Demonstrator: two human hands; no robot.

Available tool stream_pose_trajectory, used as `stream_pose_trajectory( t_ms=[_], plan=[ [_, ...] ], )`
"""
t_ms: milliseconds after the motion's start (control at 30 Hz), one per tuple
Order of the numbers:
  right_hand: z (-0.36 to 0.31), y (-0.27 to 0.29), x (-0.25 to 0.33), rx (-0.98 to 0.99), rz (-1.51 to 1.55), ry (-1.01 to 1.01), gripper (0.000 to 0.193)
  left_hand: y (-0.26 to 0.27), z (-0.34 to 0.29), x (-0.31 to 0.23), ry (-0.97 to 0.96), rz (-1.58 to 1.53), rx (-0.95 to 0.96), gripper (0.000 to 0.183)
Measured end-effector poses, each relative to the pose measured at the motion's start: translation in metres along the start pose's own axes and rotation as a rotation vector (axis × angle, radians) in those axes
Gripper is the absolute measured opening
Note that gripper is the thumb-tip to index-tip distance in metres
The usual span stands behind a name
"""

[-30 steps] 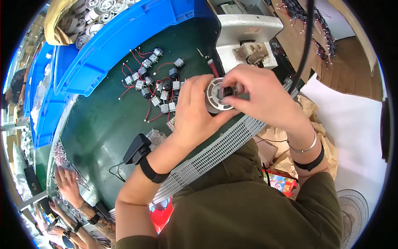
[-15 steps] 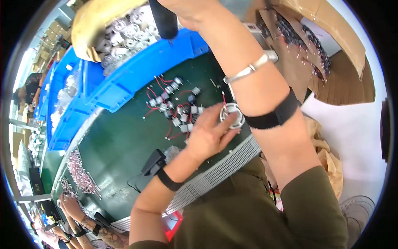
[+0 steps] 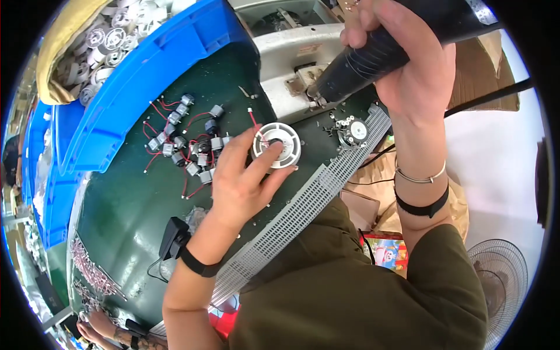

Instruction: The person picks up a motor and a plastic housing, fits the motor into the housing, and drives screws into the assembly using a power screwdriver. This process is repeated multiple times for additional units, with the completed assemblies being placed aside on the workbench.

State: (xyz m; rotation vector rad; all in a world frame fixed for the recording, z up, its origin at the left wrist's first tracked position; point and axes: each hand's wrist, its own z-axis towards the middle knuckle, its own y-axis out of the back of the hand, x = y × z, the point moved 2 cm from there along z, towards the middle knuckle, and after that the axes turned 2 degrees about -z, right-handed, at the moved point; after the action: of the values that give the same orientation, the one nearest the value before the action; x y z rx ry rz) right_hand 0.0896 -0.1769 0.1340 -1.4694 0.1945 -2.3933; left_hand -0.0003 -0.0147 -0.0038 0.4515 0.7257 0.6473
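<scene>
My left hand [image 3: 238,184] grips a white round spoked plastic housing [image 3: 288,153] against the green table [image 3: 125,227], with fingers over its dark hub. A short red wire sticks up from the housing. My right hand [image 3: 421,70] is wrapped around a black electric screwdriver [image 3: 364,67], tilted down to the left. Its tip meets the front of a pale metal box [image 3: 283,67], likely a screw feeder. Left of my left hand lie several small motors [image 3: 202,158] with red wires.
Blue bins [image 3: 157,64] line the far left, one holding many white plastic parts [image 3: 114,39]. A whitish disc with small dark screws [image 3: 354,132] lies near the perforated grey edge strip [image 3: 291,213]. A black cable [image 3: 490,96] crosses at right. A co-worker's hands [image 3: 96,326] are at lower left.
My right hand has come back from the far side with the screwdriver, its tip now at the metal box. My left hand still holds the housing. The whole view has shifted rightward.
</scene>
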Motion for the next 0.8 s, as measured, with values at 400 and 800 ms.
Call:
stream_pose_trajectory(
  t_ms=[400, 800],
  plan=[
    [0.001, 0.018, -0.011, -0.027, 0.017, 0.014, 0.037, -0.002, -0.004, 0.0, -0.006, -0.011, 0.019, 0.043],
    [0.002, 0.013, -0.006, -0.041, 0.027, 0.081, 0.032, -0.002, -0.003, 0.001, -0.001, -0.019, 0.019, 0.044]
  ],
)
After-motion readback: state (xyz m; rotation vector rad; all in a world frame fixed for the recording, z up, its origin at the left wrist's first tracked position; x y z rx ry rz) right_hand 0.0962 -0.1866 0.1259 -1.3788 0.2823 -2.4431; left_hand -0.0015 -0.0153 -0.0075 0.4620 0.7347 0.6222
